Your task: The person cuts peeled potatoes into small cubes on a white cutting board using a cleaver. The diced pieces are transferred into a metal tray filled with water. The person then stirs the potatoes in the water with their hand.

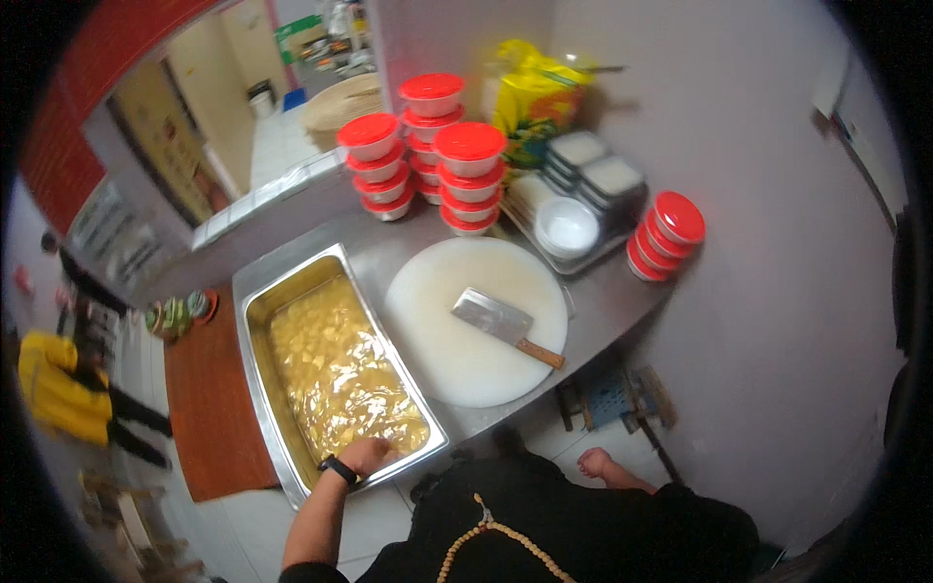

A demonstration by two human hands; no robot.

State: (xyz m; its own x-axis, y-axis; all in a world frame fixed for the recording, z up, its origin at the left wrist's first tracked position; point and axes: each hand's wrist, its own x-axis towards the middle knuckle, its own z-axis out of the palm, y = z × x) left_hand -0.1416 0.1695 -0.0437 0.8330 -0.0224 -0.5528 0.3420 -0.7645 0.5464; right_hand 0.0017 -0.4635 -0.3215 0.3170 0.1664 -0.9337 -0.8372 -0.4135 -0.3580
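A deep rectangular steel pan (342, 251) of yellowish liquid with many pale cubes (321, 342) stands on the steel counter. My left hand (367, 458), with a black band at the wrist, is at the pan's near end, its fingers partly hidden in or over the liquid; whether they hold anything does not show. My right hand (595, 462) hangs beside my body, off the counter's front edge, its fingers curled, with nothing seen in it. Right of the pan lies a round white cutting board (430, 291), bearing a cleaver (494, 315) with a wooden handle.
Stacks of red-lidded bowls (472, 149) line the counter's back, with another stack (667, 233) at right. A tray holds white bowls (567, 224) and black containers (612, 178); behind is a yellow bag (539, 102). A stool (609, 401) stands below. A person in yellow (62, 386) is far left.
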